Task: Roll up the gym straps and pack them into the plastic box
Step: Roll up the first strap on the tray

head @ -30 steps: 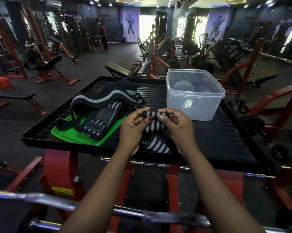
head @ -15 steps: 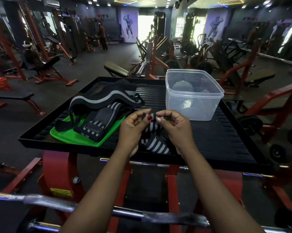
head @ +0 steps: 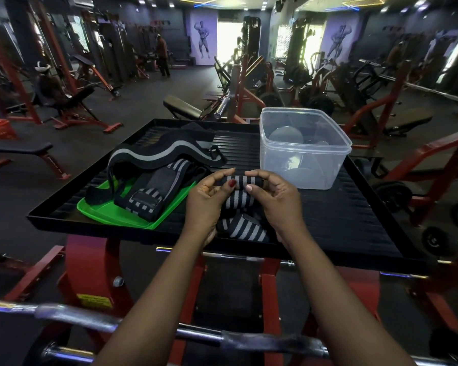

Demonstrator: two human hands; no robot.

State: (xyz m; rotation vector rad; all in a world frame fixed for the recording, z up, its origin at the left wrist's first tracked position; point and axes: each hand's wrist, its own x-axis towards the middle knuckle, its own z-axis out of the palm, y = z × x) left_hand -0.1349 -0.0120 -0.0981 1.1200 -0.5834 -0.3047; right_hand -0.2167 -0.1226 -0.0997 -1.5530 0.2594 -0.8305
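Left hand [head: 206, 200] and right hand [head: 276, 199] have lifted the striped strap [head: 239, 181] a little since a second ago and moved slightly apart, each pinching one end of the small roll, with the loose tail on the black tray [head: 341, 220]. Rolling has barely started. The plastic box [head: 325, 167] just behind probably already holds rolls (hazy), and more straps [head: 156, 157] wait on the left.

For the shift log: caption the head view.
Left hand and right hand pinch a part-rolled striped strap beside the plastic box.
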